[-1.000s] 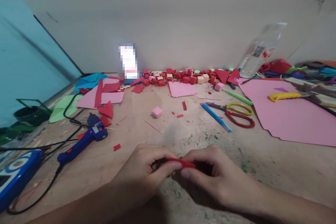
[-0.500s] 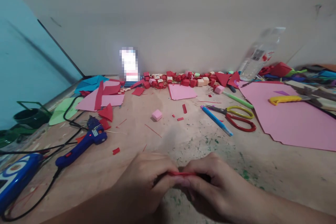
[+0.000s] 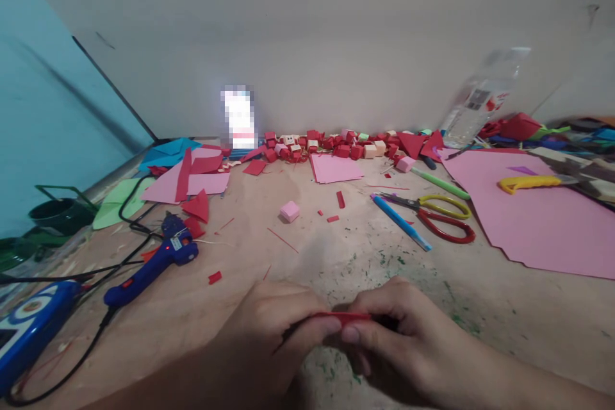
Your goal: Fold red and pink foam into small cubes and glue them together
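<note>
Currently, left hand [image 3: 283, 320] and right hand [image 3: 416, 333] pinch red paper [image 3: 355, 318] between closed fingers [image 3: 329, 325], over desk [image 3: 254, 205]; pink cube [image 3: 289, 211] beyond, scissors [image 3: 414, 204] farther right, glue gun [image 3: 154, 268] to left.

The pale wooden table [image 3: 254, 218] is flecked with green bits; along its far edge runs a heap of small paper cubes [image 3: 357, 152], with a clear bottle [image 3: 475, 109] farther right; large pink sheets [image 3: 542, 224] spread toward the right edge, scissors [image 3: 421, 205] and a blue pen [image 3: 401, 222] just inward; a pink block [image 3: 289, 211] sits mid-table; a blue glue gun [image 3: 148, 273] lies toward the left edge.
</note>
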`<control>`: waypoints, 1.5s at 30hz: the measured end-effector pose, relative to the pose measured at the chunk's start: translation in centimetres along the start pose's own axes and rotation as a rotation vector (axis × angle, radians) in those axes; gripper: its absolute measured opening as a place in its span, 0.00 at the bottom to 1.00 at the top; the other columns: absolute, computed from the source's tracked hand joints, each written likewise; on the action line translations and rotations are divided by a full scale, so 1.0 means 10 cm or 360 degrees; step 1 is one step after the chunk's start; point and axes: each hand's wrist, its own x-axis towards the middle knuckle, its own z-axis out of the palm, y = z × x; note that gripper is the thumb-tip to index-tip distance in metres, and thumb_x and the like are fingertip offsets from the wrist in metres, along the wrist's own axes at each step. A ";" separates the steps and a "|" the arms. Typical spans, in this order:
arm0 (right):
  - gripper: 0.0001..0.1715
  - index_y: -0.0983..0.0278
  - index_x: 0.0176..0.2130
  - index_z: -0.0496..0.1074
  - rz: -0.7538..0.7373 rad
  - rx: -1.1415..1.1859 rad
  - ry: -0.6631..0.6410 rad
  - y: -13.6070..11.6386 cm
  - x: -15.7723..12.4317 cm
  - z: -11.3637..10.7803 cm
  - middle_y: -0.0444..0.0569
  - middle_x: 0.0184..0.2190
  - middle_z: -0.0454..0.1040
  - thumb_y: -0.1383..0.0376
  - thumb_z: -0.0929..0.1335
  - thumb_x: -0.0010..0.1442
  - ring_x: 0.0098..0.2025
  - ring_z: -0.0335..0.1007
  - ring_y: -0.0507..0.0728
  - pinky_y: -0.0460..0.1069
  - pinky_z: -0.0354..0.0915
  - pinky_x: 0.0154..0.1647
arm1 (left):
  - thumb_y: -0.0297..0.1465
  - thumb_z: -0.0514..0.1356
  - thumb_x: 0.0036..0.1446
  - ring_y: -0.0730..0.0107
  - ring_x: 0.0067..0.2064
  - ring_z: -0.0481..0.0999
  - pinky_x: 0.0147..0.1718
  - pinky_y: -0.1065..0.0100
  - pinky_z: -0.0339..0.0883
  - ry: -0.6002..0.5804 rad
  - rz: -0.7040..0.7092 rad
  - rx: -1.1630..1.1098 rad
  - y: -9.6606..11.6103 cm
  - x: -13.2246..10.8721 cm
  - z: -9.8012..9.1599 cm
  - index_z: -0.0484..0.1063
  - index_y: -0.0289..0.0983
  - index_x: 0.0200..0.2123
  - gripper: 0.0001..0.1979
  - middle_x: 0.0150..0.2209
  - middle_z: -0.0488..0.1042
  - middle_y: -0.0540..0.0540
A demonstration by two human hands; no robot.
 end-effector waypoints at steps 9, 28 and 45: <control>0.29 0.65 0.25 0.68 -0.0183 -0.0014 -0.0112 0.03 0.01 -0.01 0.43 0.20 0.65 0.50 0.64 0.72 0.23 0.59 0.49 0.45 0.56 0.24 | 0.25 0.52 0.72 0.73 0.26 0.72 0.28 0.70 0.60 -0.0162 0.0064 -0.0026 0.09 0.02 -0.08 0.76 0.38 0.32 0.16 0.25 0.75 0.52; 0.30 0.63 0.23 0.59 -0.0348 -0.0310 -0.0241 0.01 -0.01 -0.03 0.41 0.18 0.62 0.56 0.62 0.75 0.21 0.58 0.48 0.45 0.56 0.26 | 0.33 0.51 0.74 0.73 0.23 0.66 0.24 0.69 0.54 -0.0230 0.0120 0.0375 0.09 0.02 -0.09 0.66 0.37 0.24 0.22 0.22 0.69 0.52; 0.28 0.65 0.24 0.68 0.0057 0.0174 0.0025 -0.02 0.01 -0.02 0.41 0.17 0.64 0.48 0.71 0.65 0.20 0.55 0.48 0.44 0.49 0.19 | 0.26 0.63 0.66 0.67 0.38 0.78 0.39 0.69 0.69 -0.0084 0.0166 0.0101 -0.01 0.08 -0.08 0.76 0.35 0.43 0.04 0.37 0.81 0.45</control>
